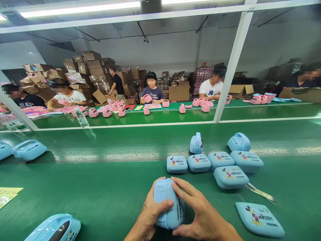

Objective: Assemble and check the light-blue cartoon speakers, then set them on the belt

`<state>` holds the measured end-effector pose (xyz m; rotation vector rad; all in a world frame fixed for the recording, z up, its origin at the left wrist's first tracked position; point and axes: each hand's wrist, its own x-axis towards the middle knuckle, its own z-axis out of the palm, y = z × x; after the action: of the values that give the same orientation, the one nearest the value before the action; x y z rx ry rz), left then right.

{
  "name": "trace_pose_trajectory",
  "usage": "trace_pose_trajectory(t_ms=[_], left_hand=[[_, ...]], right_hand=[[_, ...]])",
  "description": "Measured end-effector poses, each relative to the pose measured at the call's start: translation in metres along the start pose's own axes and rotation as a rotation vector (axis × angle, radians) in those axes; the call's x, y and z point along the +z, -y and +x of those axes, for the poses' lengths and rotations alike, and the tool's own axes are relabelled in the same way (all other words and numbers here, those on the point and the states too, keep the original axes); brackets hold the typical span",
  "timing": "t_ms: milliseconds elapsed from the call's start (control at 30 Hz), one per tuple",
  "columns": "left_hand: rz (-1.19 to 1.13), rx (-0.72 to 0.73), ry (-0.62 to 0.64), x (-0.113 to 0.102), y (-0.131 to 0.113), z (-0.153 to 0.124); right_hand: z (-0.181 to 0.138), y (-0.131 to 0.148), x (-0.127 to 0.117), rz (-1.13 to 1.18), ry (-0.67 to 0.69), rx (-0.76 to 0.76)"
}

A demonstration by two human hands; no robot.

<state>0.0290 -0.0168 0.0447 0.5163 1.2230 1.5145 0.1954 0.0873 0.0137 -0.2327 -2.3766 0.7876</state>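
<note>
Both of my hands hold a light blue plastic case (170, 204) with a printed front, turned on its side just above the green bench. My left hand (150, 211) wraps its left side, thumb across the near face. On the printed right side, my right hand (198, 207) grips it between the fingers at the top edge and the thumb at the bottom. Right of my hands lies a separate blue printed cover (260, 219). Beyond it rests a blue Mickey case (231, 177) beside a pair of tweezers-like metal pieces (260, 193).
Several blue cases (199, 163) stand in a row ahead, with handled blue units (239, 142) behind. Another handled unit (55, 228) is at lower left, near yellow paper (8, 195). A white post (233, 63) rises ahead; co-workers sit beyond with pink units (120, 107).
</note>
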Motion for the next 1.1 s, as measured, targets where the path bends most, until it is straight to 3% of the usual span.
trace_pose_trajectory(t_ms=[300,533,700,767,900,1000,1033,1100], left_hand=[[0.003,-0.010,-0.013,0.001,-0.004,-0.004],[-0.042,-0.025,-0.067,0.000,0.002,-0.004],[-0.074,-0.042,-0.075,0.001,0.003,-0.002],[-0.144,-0.062,-0.058,0.000,0.004,0.000],[-0.283,0.072,0.027,-0.004,0.002,0.003],[-0.217,0.193,0.127,-0.015,0.002,0.009],[-0.145,0.206,0.160,-0.020,0.002,0.013],[0.003,0.209,0.225,-0.032,0.003,0.024]], right_hand=[[-0.002,0.005,0.008,-0.022,-0.071,-0.001],[-0.001,0.013,0.021,0.046,-0.084,0.083],[0.002,0.011,0.025,0.148,-0.023,0.158],[0.002,0.004,0.026,0.245,-0.050,0.216],[0.004,-0.003,0.033,0.719,-0.338,0.476],[0.008,0.003,0.039,1.254,-0.195,0.595],[0.010,0.005,0.039,1.352,-0.149,0.619],[0.013,0.004,0.035,1.350,-0.204,0.623]])
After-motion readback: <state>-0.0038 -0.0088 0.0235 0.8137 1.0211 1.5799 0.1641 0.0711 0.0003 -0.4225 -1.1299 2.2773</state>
